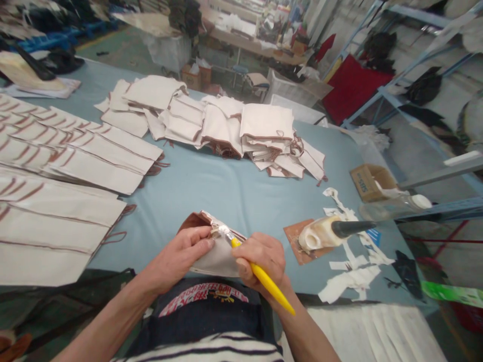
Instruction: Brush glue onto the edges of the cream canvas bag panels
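Observation:
My right hand [262,256] grips a yellow-handled brush [271,289], its tip white with what looks like glue. The tip rests against the upper edge of a cream fabric piece [217,259] with brown lining, close to the table's front edge. On the left side of that piece, my left hand [190,249] pinches its edge between thumb and fingers. To the right stands a whitish glue bottle [315,236] with a black nozzle or handle pointing right, set on a brown square [292,244].
Rows of overlapping cream pieces with brown trim [56,221] cover the left of the blue-grey table [196,186]. More stacked pieces [266,120] lie along the back. White scraps [350,281], a cardboard box [372,182] and a clear jar [392,207] are at right.

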`<state>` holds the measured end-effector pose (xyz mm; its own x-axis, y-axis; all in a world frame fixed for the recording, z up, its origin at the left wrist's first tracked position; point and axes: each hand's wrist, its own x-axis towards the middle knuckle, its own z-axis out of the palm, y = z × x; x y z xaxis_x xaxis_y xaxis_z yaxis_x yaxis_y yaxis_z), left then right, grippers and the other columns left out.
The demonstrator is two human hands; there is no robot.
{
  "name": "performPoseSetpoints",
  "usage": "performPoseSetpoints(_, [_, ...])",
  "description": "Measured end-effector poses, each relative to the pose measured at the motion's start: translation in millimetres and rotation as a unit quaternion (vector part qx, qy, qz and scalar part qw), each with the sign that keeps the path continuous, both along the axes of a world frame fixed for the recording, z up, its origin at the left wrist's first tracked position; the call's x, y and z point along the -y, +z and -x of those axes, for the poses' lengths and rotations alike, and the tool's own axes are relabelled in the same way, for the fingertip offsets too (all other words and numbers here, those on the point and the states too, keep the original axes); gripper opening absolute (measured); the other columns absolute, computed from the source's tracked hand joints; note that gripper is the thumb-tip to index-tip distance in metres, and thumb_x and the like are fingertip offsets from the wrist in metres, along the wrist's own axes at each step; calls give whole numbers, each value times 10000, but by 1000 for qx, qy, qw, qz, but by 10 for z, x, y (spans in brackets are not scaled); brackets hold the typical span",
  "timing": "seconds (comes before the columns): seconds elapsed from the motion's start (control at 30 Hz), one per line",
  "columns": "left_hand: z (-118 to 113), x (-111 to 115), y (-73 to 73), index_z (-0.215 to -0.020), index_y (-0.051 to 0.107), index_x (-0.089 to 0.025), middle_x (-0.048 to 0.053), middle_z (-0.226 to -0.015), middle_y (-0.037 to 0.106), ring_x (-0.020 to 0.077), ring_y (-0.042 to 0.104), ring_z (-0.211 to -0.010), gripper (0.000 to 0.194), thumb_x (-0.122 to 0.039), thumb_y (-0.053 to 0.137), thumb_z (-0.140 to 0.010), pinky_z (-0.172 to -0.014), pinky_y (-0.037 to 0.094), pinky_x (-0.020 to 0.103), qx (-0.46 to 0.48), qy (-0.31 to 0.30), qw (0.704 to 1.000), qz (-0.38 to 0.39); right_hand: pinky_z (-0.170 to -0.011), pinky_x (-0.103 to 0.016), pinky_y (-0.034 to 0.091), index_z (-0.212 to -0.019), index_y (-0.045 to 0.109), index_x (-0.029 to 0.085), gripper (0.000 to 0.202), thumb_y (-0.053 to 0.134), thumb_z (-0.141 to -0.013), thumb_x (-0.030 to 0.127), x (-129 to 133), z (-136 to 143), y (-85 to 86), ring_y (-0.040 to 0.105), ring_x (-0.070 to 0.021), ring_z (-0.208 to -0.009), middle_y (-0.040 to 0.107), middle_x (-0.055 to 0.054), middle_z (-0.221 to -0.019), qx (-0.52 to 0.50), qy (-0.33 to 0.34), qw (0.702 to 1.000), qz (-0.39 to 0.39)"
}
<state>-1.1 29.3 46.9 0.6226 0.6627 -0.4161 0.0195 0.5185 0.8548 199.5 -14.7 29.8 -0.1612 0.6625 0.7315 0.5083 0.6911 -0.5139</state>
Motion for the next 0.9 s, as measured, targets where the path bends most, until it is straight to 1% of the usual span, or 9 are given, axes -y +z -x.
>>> performPoseSetpoints(0.13, [-35, 24, -74, -1035, 697, -135, 6, -781, 668, 119, 516, -638, 408, -482, 766, -834, -588, 403, 210, 24, 58, 997, 53, -524, -305, 436, -1092, 657, 284, 136, 542, -1026, 258, -11, 33, -118, 583, -160, -513, 679, 19, -651, 41, 7, 999, -21])
performPoseSetpoints(0.2, [-55, 29, -84, -1038, 694, -131, 6, -760, 658, 122, 515, -639, 402, -469, 762, -831, -583, 402, 211, 35, 72, 995, 62, -538, -307, 453, -1096, 649, 291, 144, 528, -1025, 258, -5, 67, -156, 596, -164, -526, 693, 12, -676, 21, -9, 1000, -19])
performPoseSetpoints(0.27, [-75, 32, -85, -1033, 688, -132, 8, -772, 652, 132, 530, -660, 377, -451, 743, -838, -597, 415, 218, 30, 72, 996, 47, -563, -310, 491, -1049, 649, 284, 154, 498, -1031, 257, 0, 111, -159, 631, -169, -562, 709, -2, -707, -32, -51, 998, 8])
performPoseSetpoints(0.4, [-108, 32, -85, -956, 655, -146, 2, -812, 631, 148, 542, -702, 293, -423, 679, -864, -633, 439, 242, -43, 57, 995, -69, -617, -313, 537, -919, 661, 255, 214, 482, -1033, 283, -34, 205, -105, 656, -175, -610, 695, -17, -698, -95, -124, 984, 81])
performPoseSetpoints(0.5, [-125, 30, -103, -860, 603, -170, -8, -766, 594, 154, 513, -670, 284, -449, 574, -907, -596, 411, 255, -125, 66, 974, -176, -625, -308, 532, -927, 675, 249, 229, 511, -1036, 366, -89, 281, -109, 630, -168, -580, 664, 3, -655, -136, -137, 972, 134])
performPoseSetpoints(0.63, [-142, 32, -158, -753, 520, -209, -28, -685, 555, 151, 491, -631, 248, -368, 493, -941, -595, 366, 272, -225, 78, 927, -291, -542, -258, 469, -945, 637, 227, 303, 476, -1058, 458, -158, 419, -196, 571, -135, -505, 611, 46, -589, -293, -154, 913, 239])
performPoseSetpoints(0.73, [-152, 24, -203, -723, 463, -225, -47, -623, 494, 146, 465, -588, 256, -325, 451, -958, -590, 326, 286, -270, 71, 900, -336, -523, -241, 447, -924, 611, 216, 329, 507, -1034, 508, -218, 507, -241, 554, -121, -486, 595, 63, -559, -360, -152, 883, 260])
performPoseSetpoints(0.83, [-146, -6, -239, -714, 448, -227, -43, -646, 482, 150, 470, -617, 263, -334, 439, -954, -600, 335, 287, -259, 73, 902, -337, -495, -233, 435, -910, 591, 210, 342, 518, -1009, 530, -283, 533, -236, 536, -113, -445, 574, 79, -524, -422, -155, 847, 284])
performPoseSetpoints(0.9, [-128, -32, -257, -706, 461, -221, -39, -666, 477, 149, 465, -632, 272, -358, 455, -942, -594, 348, 278, -225, 71, 919, -317, -489, -229, 442, -913, 580, 208, 350, 507, -1001, 538, -299, 505, -220, 543, -112, -434, 572, 82, -518, -466, -167, 818, 294])
